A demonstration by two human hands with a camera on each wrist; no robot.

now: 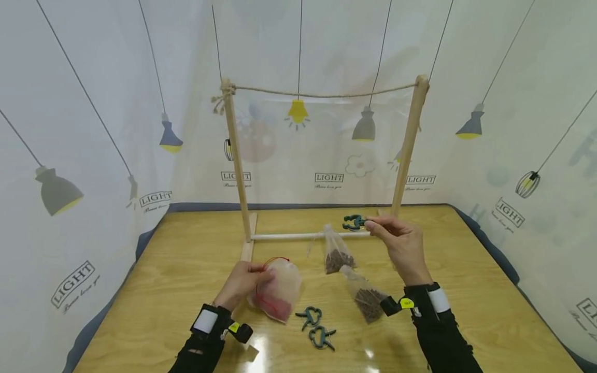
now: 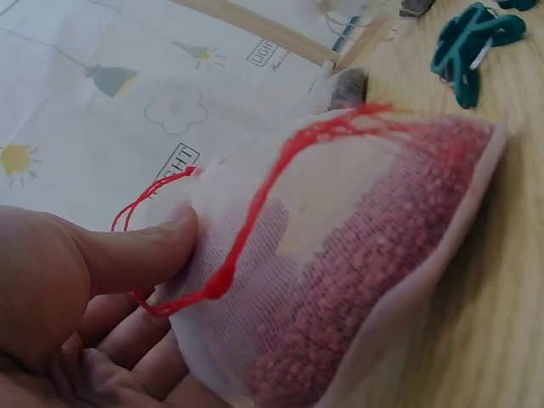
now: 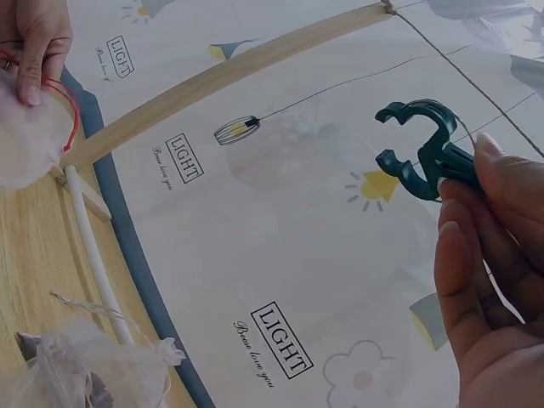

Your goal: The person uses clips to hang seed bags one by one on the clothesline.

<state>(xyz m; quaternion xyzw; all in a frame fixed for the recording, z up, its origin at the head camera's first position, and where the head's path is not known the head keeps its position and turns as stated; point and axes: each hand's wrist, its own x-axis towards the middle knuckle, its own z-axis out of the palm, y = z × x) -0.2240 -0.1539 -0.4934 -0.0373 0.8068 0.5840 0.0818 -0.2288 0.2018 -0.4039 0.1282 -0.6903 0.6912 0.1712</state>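
Note:
My left hand (image 1: 243, 284) pinches a whitish mesh pouch (image 2: 340, 255) between thumb and fingers. Pink-red granules fill its lower part, and a red drawstring (image 2: 255, 212) loops over its front. Raised over the table, my right hand (image 1: 402, 246) pinches the handles of a dark green spring clip (image 3: 421, 157); the clip's curved jaws stand apart with nothing between them. Two more green clips (image 1: 310, 317) (image 1: 322, 336) lie on the table right of the pouch. Two sheer drawstring bags (image 1: 338, 254) (image 1: 368, 300) of dark brown bits lie between the hands.
Behind the hands stands a wooden frame with two posts (image 1: 238, 166) (image 1: 408, 150). A twine rope (image 1: 322, 96) is strung between their tops, and a white rod (image 1: 289, 237) joins them low down. A lamp-printed sheet (image 1: 112, 103) surrounds the wooden table (image 1: 186, 290).

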